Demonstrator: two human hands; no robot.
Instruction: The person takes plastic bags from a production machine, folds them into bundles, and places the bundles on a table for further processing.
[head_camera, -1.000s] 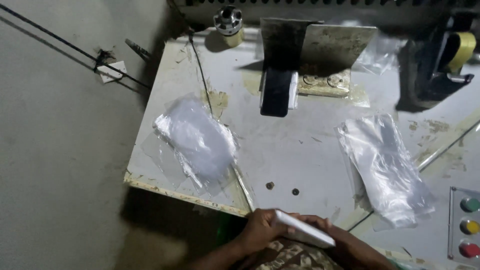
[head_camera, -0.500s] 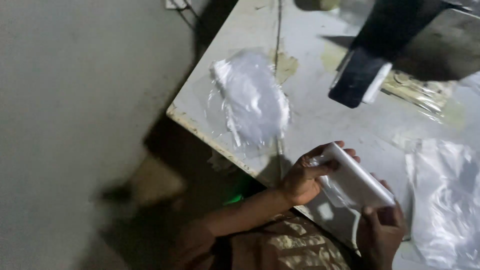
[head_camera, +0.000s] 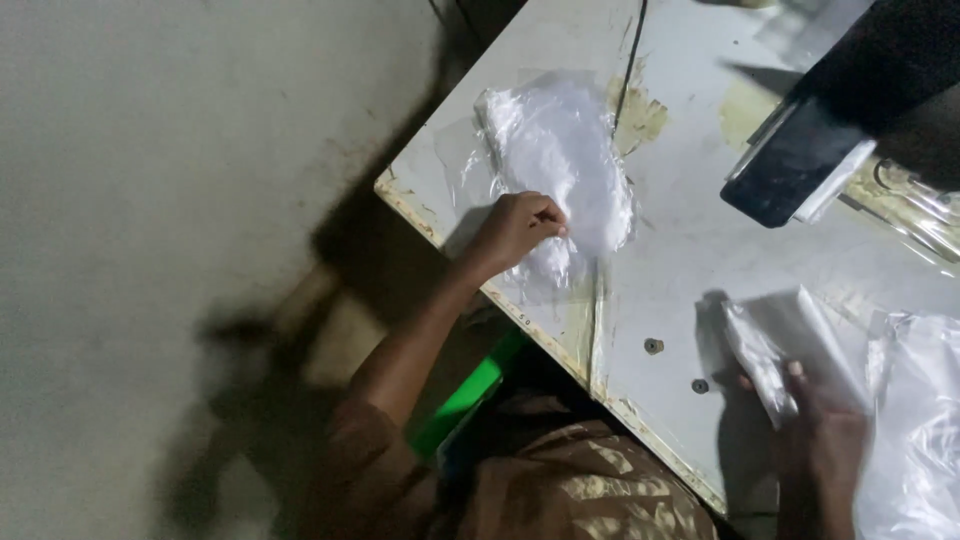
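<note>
Two hands are working at once on our worn white table (head_camera: 690, 250). Our left hand (head_camera: 515, 232) is reaching out to the stack of clear plastic bags (head_camera: 560, 165) lying near the table's left corner, and its fingertips (head_camera: 553, 216) are pinching together on the near edge of the top sheet, so we are gripping a bag there and not resting flat. Our right hand (head_camera: 825, 435) is closing around a flat white piece in a clear sleeve (head_camera: 780, 345), pressing it down on the table near the front edge; the motion blur is keeping us from telling exactly how the fingers are wrapping it. A second heap of bags (head_camera: 915, 420) is lying just beside that hand on the right. Farther back, a dark block-shaped tool (head_camera: 800, 165) is sitting on the table, well apart from both hands, and a thin dark cord (head_camera: 628, 60) is running down past the first stack.

We are judging the step in hand to be the picking of one fresh bag off the stack while the other hand is keeping the white piece ready. The next move is calling for care in peeling only a single sheet, since thin film tends to cling, and in lifting it without dragging the whole stack toward the table edge.
</note>
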